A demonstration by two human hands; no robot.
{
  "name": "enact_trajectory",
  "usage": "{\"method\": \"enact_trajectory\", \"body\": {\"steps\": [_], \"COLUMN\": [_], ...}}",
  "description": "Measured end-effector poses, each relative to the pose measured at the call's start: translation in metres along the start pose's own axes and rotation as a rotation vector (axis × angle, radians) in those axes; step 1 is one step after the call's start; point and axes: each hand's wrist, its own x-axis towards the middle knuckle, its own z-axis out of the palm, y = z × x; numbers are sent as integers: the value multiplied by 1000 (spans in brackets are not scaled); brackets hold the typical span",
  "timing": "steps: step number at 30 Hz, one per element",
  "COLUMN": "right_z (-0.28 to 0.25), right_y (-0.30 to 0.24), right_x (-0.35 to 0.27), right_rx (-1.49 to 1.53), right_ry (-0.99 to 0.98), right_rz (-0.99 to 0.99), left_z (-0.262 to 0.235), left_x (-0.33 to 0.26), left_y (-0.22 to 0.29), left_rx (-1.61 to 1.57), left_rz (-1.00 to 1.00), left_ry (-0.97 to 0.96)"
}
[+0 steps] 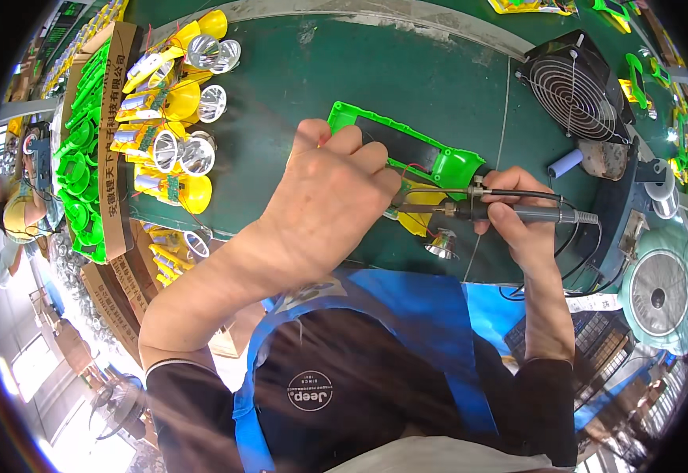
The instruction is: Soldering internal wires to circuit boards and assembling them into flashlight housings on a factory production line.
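My left hand [332, 193] presses down on a green plastic housing [395, 142] with a black panel, lying on the green table [296, 71]. My right hand [521, 217] grips a black soldering iron [509, 211] like a pen, its tip pointing left toward my left fingertips. A yellow part [416, 219] and a silver reflector [442, 244] sit just below the iron's tip. Thin red and black wires run along the housing near the tip.
Yellow lamp parts with silver reflectors [174, 118] lie at the left, beside a cardboard box of green housings [83, 158]. A black fan [574, 93] stands at the right, a pale green fan [663, 292] lower right. Another person [9, 213] sits far left.
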Motion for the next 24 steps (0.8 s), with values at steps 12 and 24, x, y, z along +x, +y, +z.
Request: {"method": "enact_trajectory", "body": {"steps": [12, 24], "right_z": [-12, -20], "right_y": [13, 37], "right_x": [-16, -33], "right_rx": [38, 154], "right_ry": [28, 236], "right_rz": [-165, -256], "left_z": [4, -1], "left_x": [0, 0], "left_y": [4, 5], "left_rx": [72, -96], "left_rz": [-1, -42], "left_ry": [57, -57]}}
